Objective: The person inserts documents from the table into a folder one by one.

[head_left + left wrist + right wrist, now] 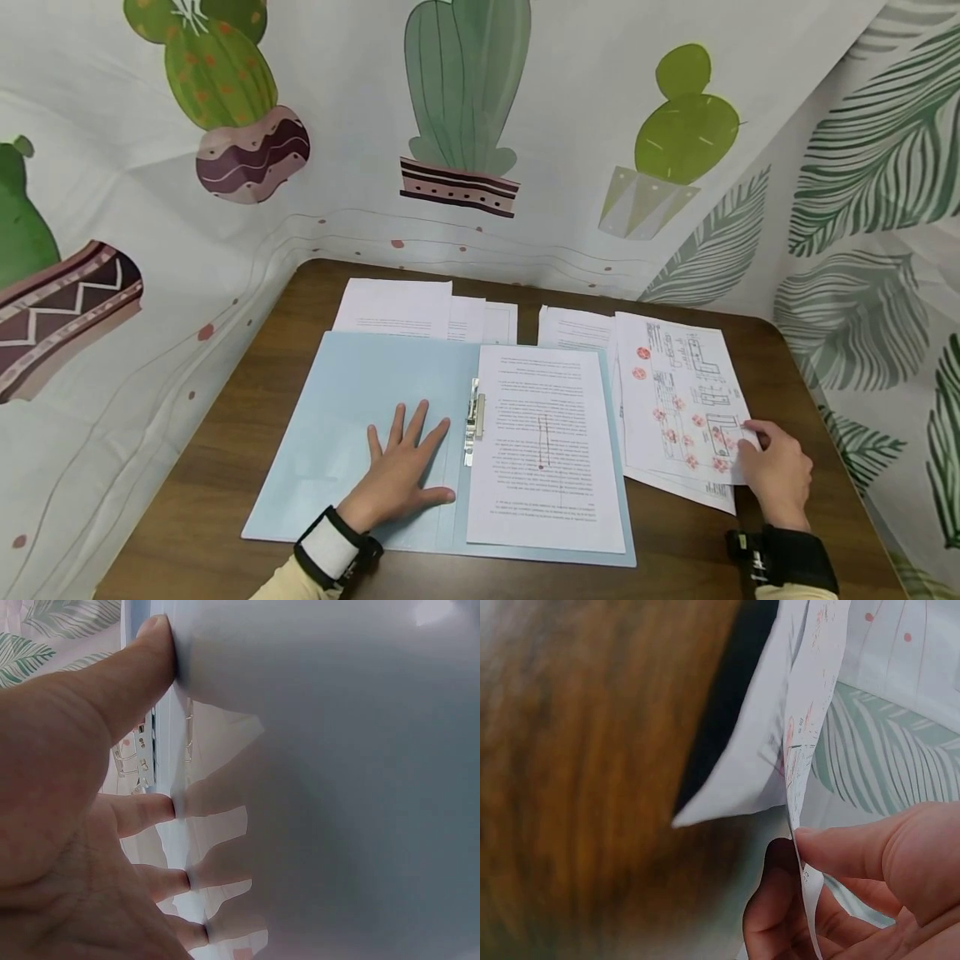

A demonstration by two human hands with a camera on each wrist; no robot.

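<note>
A light blue ring binder folder [360,400] lies spread on the table, with a printed stack of pages [517,500] on its right half beside the metal clip [474,421]. My left hand [401,479] rests with fingers spread on the bare left cover; in the left wrist view the fingertips [161,806] touch the glossy cover [360,787]. At the right, my right hand [780,467] pinches the lower right edge of a drawing sheet with red stamps [667,400]. In the right wrist view, thumb and fingers hold that sheet [802,750] from both sides, its edge lifted.
Other sheets [393,304] stick out behind the folder, and a printed page [577,327] lies left of the stamped drawing. Another sheet [693,492] lies under the drawing. The brown table [210,467] meets a hanging cloth with cactus prints [555,167] at the back.
</note>
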